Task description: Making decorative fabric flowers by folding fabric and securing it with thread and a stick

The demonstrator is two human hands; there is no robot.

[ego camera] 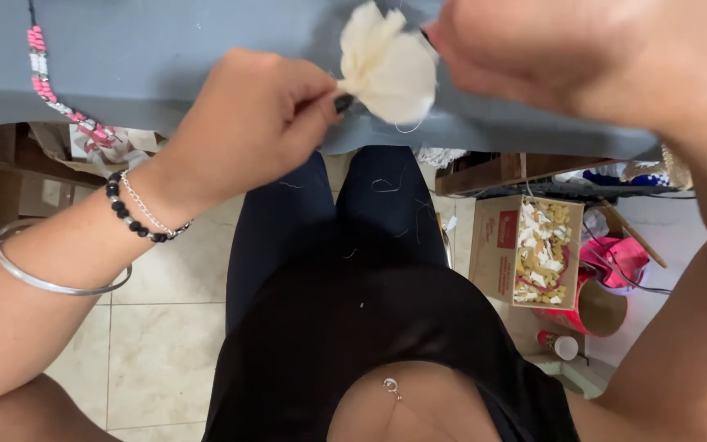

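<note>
Top centre of frame: cream fabric flower (386,65) over grey table edge (165,98), stem pinched tight in left hand (247,123). Right hand (550,49) just beside petals, grip impossible to tell. Loose thread below could snag; slack pinch could drop flower to tiled floor (157,352).

my grey felt-covered table (165,74) up top, pink n white bead string (59,102) lying on its left side, cardboard box of scraps (525,250) on tile floor (157,352) w/ red cup (591,307) beside it
</note>
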